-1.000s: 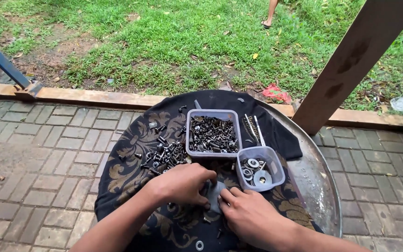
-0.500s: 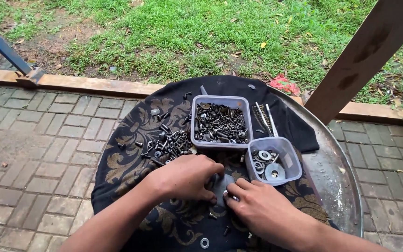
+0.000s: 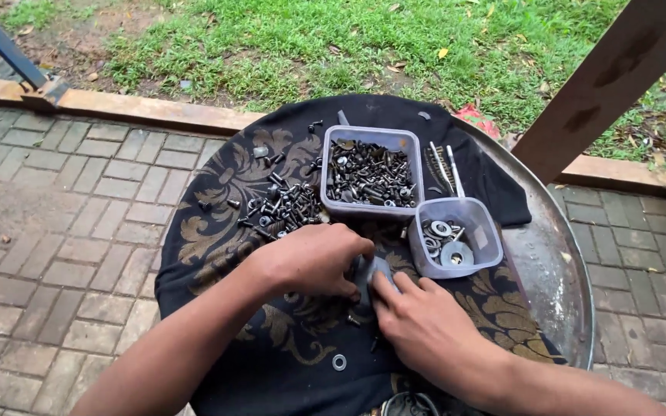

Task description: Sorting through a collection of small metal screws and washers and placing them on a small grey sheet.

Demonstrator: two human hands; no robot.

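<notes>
My left hand (image 3: 311, 260) and my right hand (image 3: 423, 324) meet over a small grey metal part (image 3: 369, 271) on a black cloth with a gold pattern (image 3: 225, 200). Both hands have fingers closed around that part; most of it is hidden. Beyond my left hand lies a loose pile of dark bolts and screws (image 3: 283, 208). A large clear plastic tub (image 3: 369, 174) full of dark bolts stands behind the hands. A smaller clear tub (image 3: 453, 236) with washers sits to its right, close to my right hand.
The cloth covers a round metal tray (image 3: 556, 270). A single washer (image 3: 338, 361) lies on the cloth near me. Brick paving (image 3: 55, 231) surrounds the tray, grass (image 3: 310, 46) lies beyond a kerb, and a brown wooden post (image 3: 603, 85) slants at the right.
The view has shifted closer and slightly down over the tray. My hands have stayed together over the grey part, with fingers shifting slightly around it.
</notes>
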